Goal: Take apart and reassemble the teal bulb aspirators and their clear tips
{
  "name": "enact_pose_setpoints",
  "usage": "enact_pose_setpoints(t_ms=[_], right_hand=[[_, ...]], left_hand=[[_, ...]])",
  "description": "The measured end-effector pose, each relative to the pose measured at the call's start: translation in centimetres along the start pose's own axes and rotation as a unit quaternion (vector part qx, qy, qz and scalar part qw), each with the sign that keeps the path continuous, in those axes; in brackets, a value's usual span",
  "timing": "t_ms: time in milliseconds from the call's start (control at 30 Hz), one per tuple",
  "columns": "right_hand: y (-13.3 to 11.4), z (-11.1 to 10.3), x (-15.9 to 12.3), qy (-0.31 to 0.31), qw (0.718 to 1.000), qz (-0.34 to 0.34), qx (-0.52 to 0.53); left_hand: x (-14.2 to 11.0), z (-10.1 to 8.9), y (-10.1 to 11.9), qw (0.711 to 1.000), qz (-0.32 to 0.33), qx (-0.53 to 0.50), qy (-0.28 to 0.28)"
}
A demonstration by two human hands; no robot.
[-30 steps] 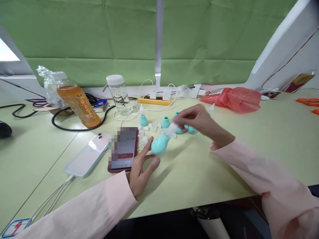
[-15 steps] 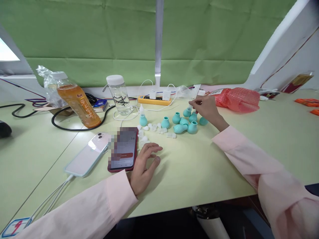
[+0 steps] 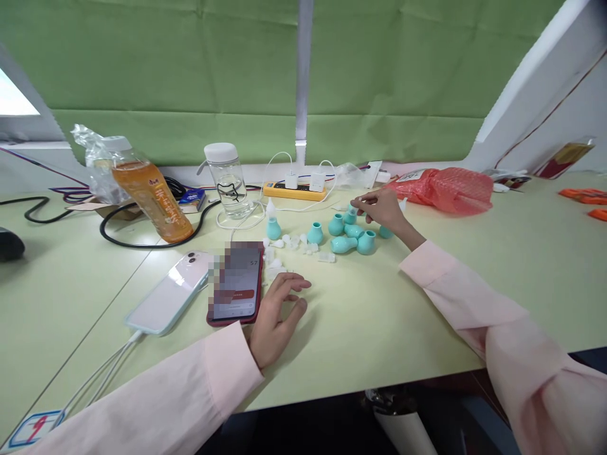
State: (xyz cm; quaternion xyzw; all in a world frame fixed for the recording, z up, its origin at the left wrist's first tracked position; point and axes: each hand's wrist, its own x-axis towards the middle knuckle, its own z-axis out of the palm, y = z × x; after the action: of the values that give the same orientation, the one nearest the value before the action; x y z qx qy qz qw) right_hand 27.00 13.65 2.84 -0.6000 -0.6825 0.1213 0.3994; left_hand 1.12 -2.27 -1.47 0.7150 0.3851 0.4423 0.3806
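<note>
My right hand (image 3: 383, 210) reaches over a group of teal squeeze bulbs (image 3: 343, 244). Its thumb and fingers are closed at the top of one teal squeeze bulb (image 3: 349, 217), whose neck they partly hide. Part of a white tip (image 3: 403, 204) shows behind this hand. My left hand (image 3: 277, 319) rests on the table with bent, parted fingers, holding nothing, beside a phone with a lit screen (image 3: 241, 284). Small clear and white plastic pieces (image 3: 310, 249) lie between the hands. One bulb (image 3: 273, 229) stands upright with a pointed clear tip on it.
A pale phone (image 3: 165, 297) on cables lies at the left. Behind it stand a tilted bottle of orange drink (image 3: 152, 199) and a clear water bottle (image 3: 231, 186). A yellow power strip (image 3: 289, 191) with chargers lies at the back. Red bubble wrap (image 3: 446, 189) lies back right.
My right hand has moved slightly left and down, to a bulb at the back of the group. A white tip now shows behind it. My left hand has stayed put.
</note>
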Motion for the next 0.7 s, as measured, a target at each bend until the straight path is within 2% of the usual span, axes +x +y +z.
enact_pose_setpoints(t_ms=[167,367,467,567,633,700], right_hand=[[0.8,-0.6,0.9,0.064,0.996,-0.009,-0.067],[1.4,-0.8,1.0,0.048,0.989,0.008,-0.143],[0.8,-1.1,0.8,0.114,0.970,0.004,-0.216],[-0.7,-1.7,1.2,0.151,0.950,-0.054,-0.268],[-1.9,-2.0,2.4,0.112,0.942,-0.110,-0.296],[-3.0,-2.0,4.4,0.021,0.936,-0.132,-0.326]], left_hand=[[0.2,0.0,0.0,1.000,-0.006,-0.001,-0.003],[0.1,0.0,0.1,1.000,-0.014,-0.001,-0.008],[0.1,0.0,0.0,1.000,-0.010,-0.001,-0.011],[0.1,0.1,-0.2,1.000,-0.006,-0.002,-0.013],[0.1,0.1,-0.2,1.000,-0.004,-0.002,-0.015],[0.0,0.1,-0.2,1.000,-0.002,0.000,-0.016]])
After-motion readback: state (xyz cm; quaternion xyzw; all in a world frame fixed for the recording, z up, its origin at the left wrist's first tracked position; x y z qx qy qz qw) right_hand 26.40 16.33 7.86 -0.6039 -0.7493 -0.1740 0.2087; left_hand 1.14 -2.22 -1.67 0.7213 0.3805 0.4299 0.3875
